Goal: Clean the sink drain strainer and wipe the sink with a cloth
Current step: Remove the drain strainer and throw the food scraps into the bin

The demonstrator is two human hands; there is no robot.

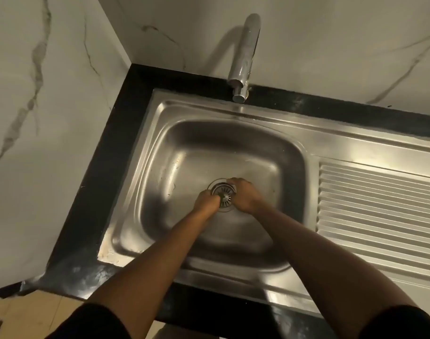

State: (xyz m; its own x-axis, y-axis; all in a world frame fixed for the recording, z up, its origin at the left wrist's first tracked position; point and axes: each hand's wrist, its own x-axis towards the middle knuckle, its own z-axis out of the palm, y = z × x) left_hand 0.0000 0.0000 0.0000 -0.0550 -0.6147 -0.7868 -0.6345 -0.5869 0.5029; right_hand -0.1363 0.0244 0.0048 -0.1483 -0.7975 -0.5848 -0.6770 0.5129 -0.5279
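A round metal drain strainer (224, 195) with radial slots sits in the bottom of the stainless steel sink (184, 152). My left hand (206, 199) reaches in from the lower left and its fingertips pinch the small knob at the strainer's centre. On the strainer's right, my right hand (244, 197) curls its fingers over the rim. Both hands hide part of the strainer. No cloth is in view.
A chrome tap (244, 57) hangs over the sink's back edge. A ribbed draining board (380, 211) lies to the right of the basin. Black countertop (103, 167) frames the sink, with white marble walls behind and to the left.
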